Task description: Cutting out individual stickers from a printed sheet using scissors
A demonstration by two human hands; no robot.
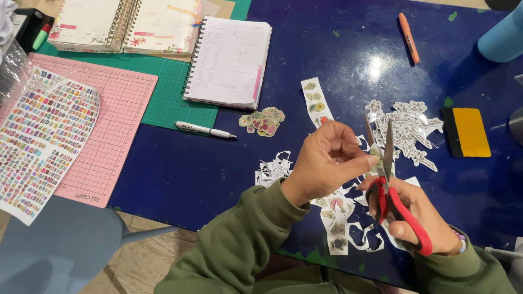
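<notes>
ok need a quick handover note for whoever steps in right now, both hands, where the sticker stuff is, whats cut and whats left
Right hand: in the red-handled scissors, blades open and pointing up.
Left hand: pinching a small sticker piece at the blades; the piece is mostly hidden by the fingers.
Under the hands: a cut-up sticker sheet with some stickers left on it, on the blue table.
Done: a pile of cut floral stickers near the spiral notebook, and trimmed scraps right of the scissors.
Left: the sticker strip looks uncut, plus the sheet remainder.
</notes>
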